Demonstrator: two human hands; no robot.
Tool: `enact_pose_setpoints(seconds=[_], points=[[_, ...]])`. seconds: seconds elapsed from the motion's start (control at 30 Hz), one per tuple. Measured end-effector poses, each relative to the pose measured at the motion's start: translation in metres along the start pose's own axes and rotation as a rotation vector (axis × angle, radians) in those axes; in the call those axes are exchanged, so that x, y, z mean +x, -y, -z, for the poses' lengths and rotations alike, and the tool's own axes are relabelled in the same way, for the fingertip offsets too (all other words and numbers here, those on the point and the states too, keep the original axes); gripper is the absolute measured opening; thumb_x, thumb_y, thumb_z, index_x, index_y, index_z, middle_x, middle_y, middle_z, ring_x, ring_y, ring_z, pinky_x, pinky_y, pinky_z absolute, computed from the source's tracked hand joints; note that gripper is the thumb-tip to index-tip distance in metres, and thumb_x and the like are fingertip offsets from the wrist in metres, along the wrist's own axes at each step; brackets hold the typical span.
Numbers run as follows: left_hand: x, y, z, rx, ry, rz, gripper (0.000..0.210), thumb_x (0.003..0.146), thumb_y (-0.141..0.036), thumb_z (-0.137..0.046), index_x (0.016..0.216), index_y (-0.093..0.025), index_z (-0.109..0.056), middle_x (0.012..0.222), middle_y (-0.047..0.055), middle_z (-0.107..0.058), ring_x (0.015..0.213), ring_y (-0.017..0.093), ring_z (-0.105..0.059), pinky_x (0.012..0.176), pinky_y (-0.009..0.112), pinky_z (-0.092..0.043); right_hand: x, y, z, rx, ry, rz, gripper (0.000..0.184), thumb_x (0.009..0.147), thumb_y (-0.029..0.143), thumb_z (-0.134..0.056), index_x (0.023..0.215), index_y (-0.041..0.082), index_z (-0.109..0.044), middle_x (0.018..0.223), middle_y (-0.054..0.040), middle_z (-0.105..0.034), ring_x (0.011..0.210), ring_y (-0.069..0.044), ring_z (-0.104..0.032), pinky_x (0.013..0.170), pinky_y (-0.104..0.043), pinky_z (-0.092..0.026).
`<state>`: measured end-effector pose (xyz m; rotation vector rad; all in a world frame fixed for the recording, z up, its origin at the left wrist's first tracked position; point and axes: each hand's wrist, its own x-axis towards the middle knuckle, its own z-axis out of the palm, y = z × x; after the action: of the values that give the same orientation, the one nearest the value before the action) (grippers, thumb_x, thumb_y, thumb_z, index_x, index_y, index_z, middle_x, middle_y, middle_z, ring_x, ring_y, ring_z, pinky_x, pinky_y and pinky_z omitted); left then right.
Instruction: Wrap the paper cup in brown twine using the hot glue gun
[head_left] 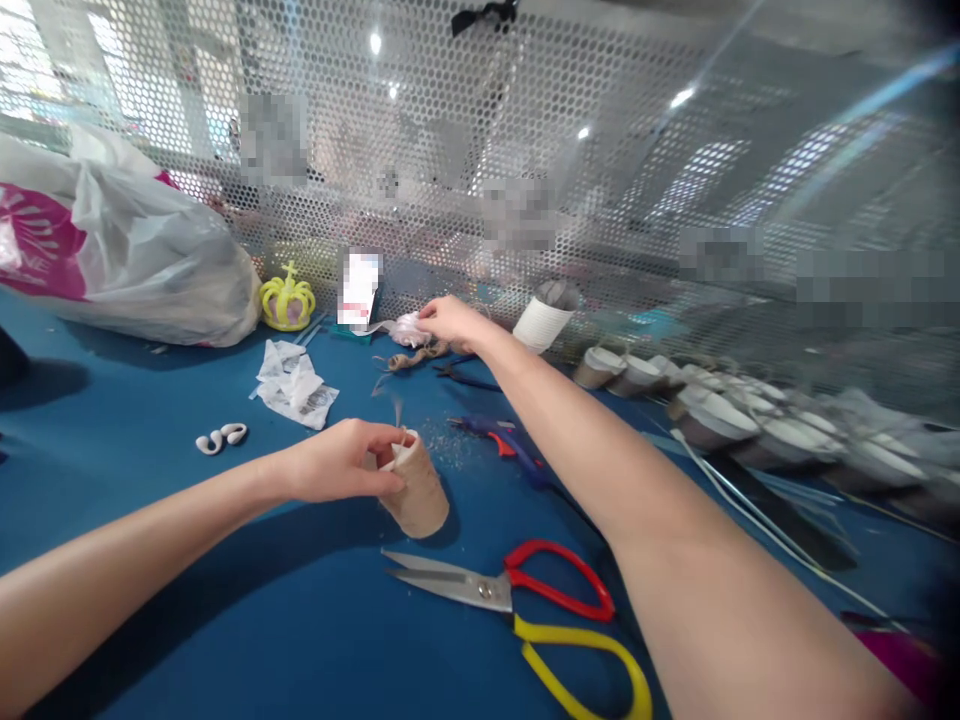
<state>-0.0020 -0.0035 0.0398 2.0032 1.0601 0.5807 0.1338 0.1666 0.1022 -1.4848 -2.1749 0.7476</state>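
My left hand (339,462) grips the rim of a small beige cup (421,497) with a coarse, fabric-like surface; the cup tilts slightly, and thin fibres stick up at its rim. At the back of the table, my right hand (454,322) has its fingers closed on a pale pink bundle (409,329) that looks like rolled ribbon or lace. Brown twine (409,360) lies just below that hand. Between my arms rests a blue glue gun (510,446) with a red trigger. Nearer to me are scissors (480,588) with one red and one yellow handle.
A perforated metal panel (450,130) borders the back. Along it stand a plastic bag (150,250), a yellow crown ornament (288,302), a phone (359,290) and a white cup (544,318). Several wrapped cups (716,420) line the right. Crumpled white paper (294,385) and shells (222,437) lie left.
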Motion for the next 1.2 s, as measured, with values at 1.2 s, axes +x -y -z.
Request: enact_pose_setpoints(seconds=[1.2], points=[[-0.001, 0.006, 0.005, 0.009, 0.086, -0.108, 0.026, 0.081, -0.027, -0.051, 0.102, -0.012, -0.058, 0.090, 0.004, -0.064, 0.080, 0.014, -0.057, 0.073, 0.022, -0.044, -0.158, -0.020, -0.004, -0.137, 0.063, 0.555, 0.015, 0.084, 0.022, -0.050, 0.070, 0.020, -0.052, 0.089, -0.0056, -0.060, 0.091, -0.017, -0.056, 0.080, -0.030, -0.043]])
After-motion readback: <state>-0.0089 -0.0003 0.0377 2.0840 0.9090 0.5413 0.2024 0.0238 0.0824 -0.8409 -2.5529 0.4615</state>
